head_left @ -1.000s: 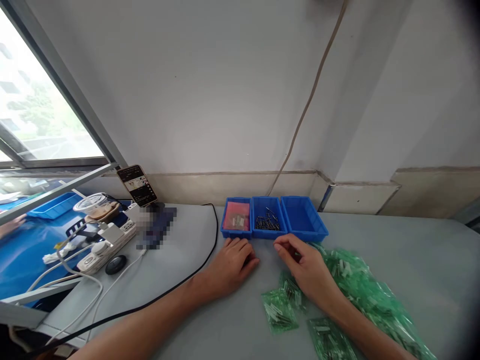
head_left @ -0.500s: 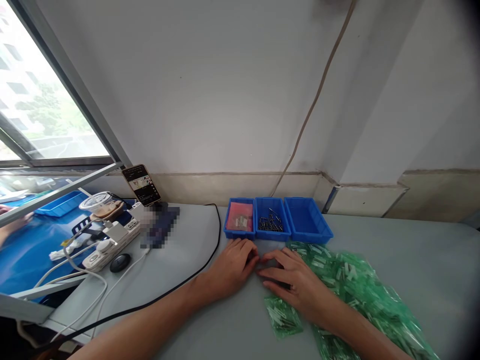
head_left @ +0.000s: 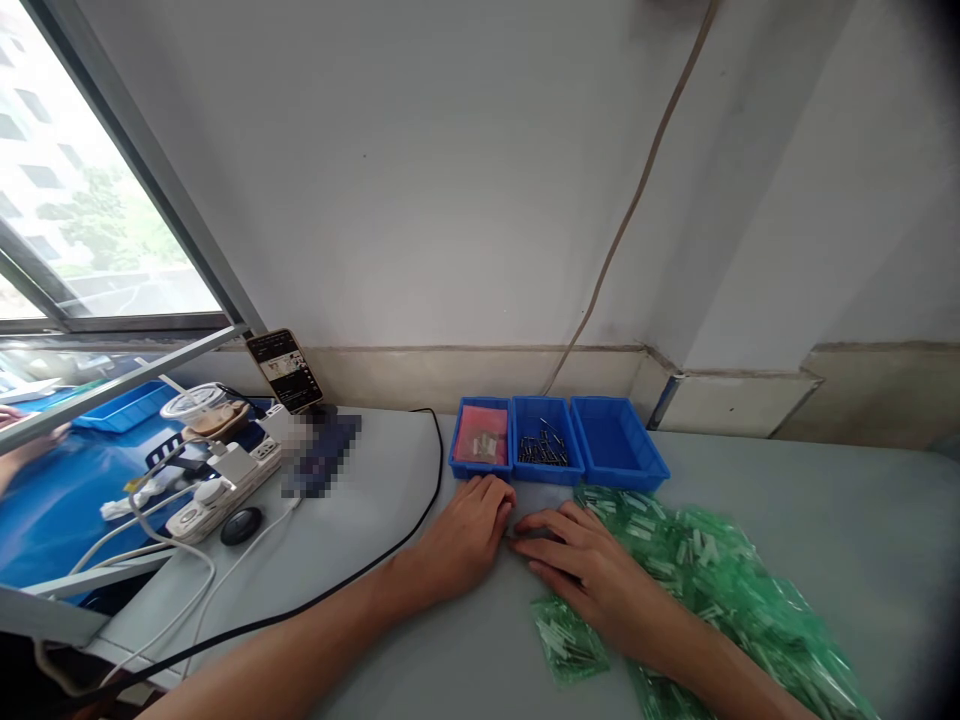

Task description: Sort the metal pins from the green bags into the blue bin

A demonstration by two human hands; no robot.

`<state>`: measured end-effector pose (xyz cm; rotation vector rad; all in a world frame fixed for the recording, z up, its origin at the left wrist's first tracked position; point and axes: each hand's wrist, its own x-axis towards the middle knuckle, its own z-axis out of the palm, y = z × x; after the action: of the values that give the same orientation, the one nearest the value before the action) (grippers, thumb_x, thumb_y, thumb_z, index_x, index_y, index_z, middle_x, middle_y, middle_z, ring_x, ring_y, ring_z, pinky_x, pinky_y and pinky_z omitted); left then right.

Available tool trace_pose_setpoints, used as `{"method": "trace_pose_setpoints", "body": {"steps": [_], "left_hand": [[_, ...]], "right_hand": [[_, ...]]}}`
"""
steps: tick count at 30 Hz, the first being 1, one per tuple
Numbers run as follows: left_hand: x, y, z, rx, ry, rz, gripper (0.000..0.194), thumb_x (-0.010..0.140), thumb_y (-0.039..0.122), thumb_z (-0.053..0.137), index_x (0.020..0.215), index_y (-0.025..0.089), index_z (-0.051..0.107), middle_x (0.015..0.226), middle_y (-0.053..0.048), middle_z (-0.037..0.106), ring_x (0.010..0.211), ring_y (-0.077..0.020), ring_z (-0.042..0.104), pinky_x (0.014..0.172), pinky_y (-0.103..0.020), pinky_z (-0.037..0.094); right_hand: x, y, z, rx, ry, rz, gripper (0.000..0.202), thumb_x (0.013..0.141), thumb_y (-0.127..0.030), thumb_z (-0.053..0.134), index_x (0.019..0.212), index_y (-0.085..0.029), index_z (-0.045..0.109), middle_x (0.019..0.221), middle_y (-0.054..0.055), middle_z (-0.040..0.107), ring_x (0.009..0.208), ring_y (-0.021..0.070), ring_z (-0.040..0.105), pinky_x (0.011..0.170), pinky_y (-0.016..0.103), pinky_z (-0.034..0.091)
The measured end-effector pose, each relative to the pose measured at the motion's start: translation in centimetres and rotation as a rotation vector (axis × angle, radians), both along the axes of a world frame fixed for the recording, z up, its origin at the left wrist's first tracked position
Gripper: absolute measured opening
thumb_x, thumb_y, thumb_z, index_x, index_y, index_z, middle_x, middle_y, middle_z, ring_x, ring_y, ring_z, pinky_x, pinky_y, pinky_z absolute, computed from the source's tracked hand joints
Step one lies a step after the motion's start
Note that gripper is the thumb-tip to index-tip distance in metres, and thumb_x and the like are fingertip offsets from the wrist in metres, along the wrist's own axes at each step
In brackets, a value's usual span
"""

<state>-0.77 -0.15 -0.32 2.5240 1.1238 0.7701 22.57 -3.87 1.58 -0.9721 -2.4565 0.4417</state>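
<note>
My left hand (head_left: 469, 530) rests on the grey table with its fingers curled and thumb pressed in; anything inside is hidden. Close beside it, my right hand (head_left: 581, 560) lies with fingers stretched out, their tips almost at the left thumb. Just in front of both hands stand three blue bins: the left bin (head_left: 456, 464) with a pink packet (head_left: 480, 432), the middle bin (head_left: 550, 478) with dark metal pieces (head_left: 543, 449), and the right bin (head_left: 616, 440). A small green bag (head_left: 568, 640) of thin pieces lies below my right hand.
A heap of green plastic bags (head_left: 750, 590) covers the table at the right. To the left are a black cable (head_left: 330, 592), a power strip (head_left: 225, 490), a computer mouse (head_left: 241, 526) and a propped phone (head_left: 286, 370). Another person's hand (head_left: 34, 445) shows at the far left.
My right hand's fingers have shifted slightly left and closer to my left hand. My left hand stays curled in nearly the same place.
</note>
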Motion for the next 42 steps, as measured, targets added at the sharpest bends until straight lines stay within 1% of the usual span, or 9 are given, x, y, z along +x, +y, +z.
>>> {"method": "trace_pose_setpoints", "body": {"steps": [5,10,16,21,26,30,35,38,42], "left_hand": [[-0.10,0.09,-0.31,0.005,-0.024,0.000,0.027,0.114,0.019,0.029,0.113,0.020,0.055,0.112,-0.009,0.064,0.100,-0.0234,0.058,0.092,-0.040,0.047],[-0.13,0.11,-0.34,0.019,-0.009,0.009,0.023,0.113,0.018,0.032,0.113,0.021,0.055,0.112,-0.008,0.064,0.101,-0.0237,0.057,0.093,-0.040,0.047],[-0.24,0.17,-0.53,0.029,0.016,0.003,0.020,0.108,0.010,0.037,0.113,0.020,0.054,0.112,-0.008,0.063,0.102,-0.0244,0.056,0.093,-0.040,0.047],[-0.26,0.13,-0.42,0.022,0.029,-0.004,0.022,0.108,0.008,0.036,0.110,0.020,0.054,0.111,-0.007,0.062,0.100,-0.0237,0.055,0.093,-0.039,0.047],[-0.28,0.23,-0.68,0.021,0.028,-0.017,0.022,0.109,0.008,0.036,0.110,0.020,0.054,0.111,-0.007,0.061,0.101,-0.0233,0.055,0.094,-0.038,0.047],[-0.19,0.29,-0.80,0.020,0.033,-0.028,0.021,0.111,0.010,0.037,0.109,0.020,0.055,0.111,-0.006,0.061,0.101,-0.0226,0.055,0.093,-0.036,0.047],[-0.02,0.08,-0.29,0.010,0.034,-0.003,0.015,0.110,0.013,0.043,0.109,0.021,0.055,0.111,-0.005,0.062,0.101,-0.0226,0.056,0.092,-0.035,0.047],[0.04,-0.06,0.03,-0.003,0.036,0.011,0.010,0.108,0.013,0.050,0.109,0.021,0.055,0.111,-0.005,0.062,0.103,-0.0224,0.056,0.093,-0.035,0.047],[0.07,-0.06,0.04,-0.006,0.039,0.030,0.008,0.108,0.015,0.051,0.105,0.021,0.055,0.108,-0.004,0.063,0.100,-0.0226,0.055,0.090,-0.036,0.046]], "right_hand": [[-0.06,0.04,0.00,0.016,0.004,-0.003,0.031,0.108,-0.022,0.055,0.127,-0.034,0.078,0.132,0.007,0.071,0.115,0.0297,0.063,0.100,0.049,0.053],[-0.13,-0.03,0.22,0.008,-0.011,-0.008,0.033,0.107,-0.020,0.058,0.129,-0.035,0.078,0.133,0.007,0.071,0.116,0.0302,0.063,0.100,0.049,0.053],[-0.20,-0.17,0.72,-0.021,-0.038,0.016,0.038,0.107,-0.016,0.056,0.133,-0.035,0.075,0.139,0.006,0.069,0.117,0.0301,0.061,0.102,0.049,0.053],[-0.33,-0.10,0.79,-0.025,-0.032,0.032,0.042,0.108,-0.015,0.055,0.140,-0.036,0.071,0.137,0.006,0.071,0.115,0.0292,0.061,0.101,0.049,0.053],[-0.51,-0.11,0.70,-0.022,-0.059,0.037,0.040,0.107,-0.013,0.056,0.137,-0.032,0.073,0.137,0.007,0.071,0.114,0.0296,0.061,0.101,0.049,0.053],[-0.47,-0.10,0.45,-0.012,-0.052,0.027,0.042,0.107,-0.014,0.058,0.142,-0.034,0.070,0.137,0.006,0.070,0.115,0.0293,0.060,0.101,0.049,0.053],[-0.40,-0.12,0.25,0.009,-0.047,0.020,0.043,0.106,-0.016,0.059,0.142,-0.036,0.070,0.135,0.007,0.070,0.117,0.0292,0.061,0.101,0.048,0.054],[-0.40,-0.16,0.22,0.012,-0.043,0.011,0.039,0.106,-0.016,0.059,0.138,-0.034,0.073,0.134,0.007,0.069,0.117,0.0290,0.061,0.102,0.049,0.053],[-0.41,-0.16,0.11,0.020,-0.022,0.021,0.037,0.106,-0.015,0.058,0.135,-0.032,0.074,0.133,0.007,0.070,0.116,0.0290,0.061,0.101,0.049,0.053]]}}
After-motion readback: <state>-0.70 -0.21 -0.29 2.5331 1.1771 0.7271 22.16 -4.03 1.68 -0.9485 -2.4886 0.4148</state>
